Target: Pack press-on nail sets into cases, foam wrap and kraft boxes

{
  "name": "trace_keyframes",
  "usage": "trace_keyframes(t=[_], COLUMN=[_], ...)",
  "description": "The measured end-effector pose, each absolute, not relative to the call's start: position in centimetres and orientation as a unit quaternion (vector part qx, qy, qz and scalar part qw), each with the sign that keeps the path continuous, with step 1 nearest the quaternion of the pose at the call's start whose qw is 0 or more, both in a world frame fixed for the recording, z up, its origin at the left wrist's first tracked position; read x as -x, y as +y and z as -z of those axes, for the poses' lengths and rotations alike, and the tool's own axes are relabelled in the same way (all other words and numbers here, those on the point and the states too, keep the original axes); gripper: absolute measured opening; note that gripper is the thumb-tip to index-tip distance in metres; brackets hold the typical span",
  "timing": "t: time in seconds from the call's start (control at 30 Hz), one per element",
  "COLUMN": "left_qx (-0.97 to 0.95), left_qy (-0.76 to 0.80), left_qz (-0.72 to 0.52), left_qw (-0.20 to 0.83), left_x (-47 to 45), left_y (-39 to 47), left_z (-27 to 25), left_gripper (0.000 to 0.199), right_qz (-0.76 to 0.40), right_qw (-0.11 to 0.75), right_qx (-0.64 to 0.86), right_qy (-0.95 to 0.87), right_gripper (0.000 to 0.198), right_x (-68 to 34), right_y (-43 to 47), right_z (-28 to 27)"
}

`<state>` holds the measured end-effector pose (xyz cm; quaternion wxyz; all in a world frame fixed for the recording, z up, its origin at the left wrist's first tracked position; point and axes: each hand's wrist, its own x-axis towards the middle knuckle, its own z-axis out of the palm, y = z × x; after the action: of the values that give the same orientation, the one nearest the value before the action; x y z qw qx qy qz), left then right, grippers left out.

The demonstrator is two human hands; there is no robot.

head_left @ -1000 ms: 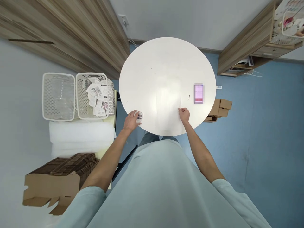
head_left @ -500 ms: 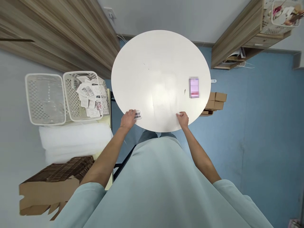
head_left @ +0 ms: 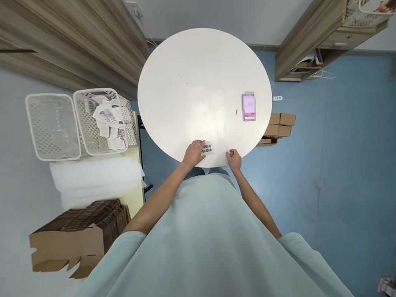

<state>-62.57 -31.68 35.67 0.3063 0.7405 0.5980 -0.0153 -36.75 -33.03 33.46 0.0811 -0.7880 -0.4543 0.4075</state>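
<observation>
My left hand [head_left: 193, 154] is closed on the left end of a small clear pack [head_left: 207, 147] with rows of dark round pieces in it. The pack is at the near edge of the white oval table [head_left: 185, 57]. A short way to the right, my right hand [head_left: 234, 159] is at the same edge, its fingers curled and pinched together. What they hold, if anything, is too small or too clear to make out. A faint glossy patch shows on the tabletop between and beyond the hands; I cannot tell whether it is clear film or glare.
A phone [head_left: 248, 107] lies at the table's right side. To the left are white baskets, one with printed cards [head_left: 107, 117], a white wrap roll [head_left: 95, 175] and stacked flat cardboard [head_left: 77, 239]. Brown boxes [head_left: 280, 125] stand right of the table on the blue floor.
My left hand has moved right along the near edge, bringing the clear pack close to my right hand. My right hand has shifted slightly left, and its fingers are more curled. The view has shifted a little.
</observation>
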Motion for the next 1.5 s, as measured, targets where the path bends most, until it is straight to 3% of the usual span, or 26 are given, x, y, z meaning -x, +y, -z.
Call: trace_keyframes(t=[0.33, 0.67, 0.87, 1.2, 1.5], left_qx=[-0.741, -0.676, -0.463, -0.381, -0.401], left_qy=[0.595, 0.649, 0.772, 0.803, 0.808], left_qz=[0.078, 0.003, -0.109, -0.097, -0.042], left_qw=[0.302, 0.349, 0.422, 0.448, 0.43], left_x=[60.3, 60.4, 60.6, 61.3, 61.9], left_y=[-30.8, -31.9, -33.3, -31.7, -31.8], left_z=[-34.1, -34.3, -34.9, -35.0, -33.9], left_gripper=[0.072, 0.082, 0.044, 0.017, 0.018], right_qz=[-0.447, -0.436, -0.421, -0.416, -0.418], right_qw=[0.087, 0.015, -0.043, -0.099, -0.028], right_qx=[0.75, 0.615, 0.533, 0.487, 0.633], right_qy=[-0.48, -0.657, -0.733, -0.762, -0.651], right_gripper=[0.014, 0.014, 0.016, 0.019, 0.019], right_x=[36.4, 40.3, 43.8, 47.7, 44.5], right_y=[-33.0, -33.9, -32.8, -32.0, -31.8], right_z=[-34.8, -36.6, -36.2, -34.8, -35.1])
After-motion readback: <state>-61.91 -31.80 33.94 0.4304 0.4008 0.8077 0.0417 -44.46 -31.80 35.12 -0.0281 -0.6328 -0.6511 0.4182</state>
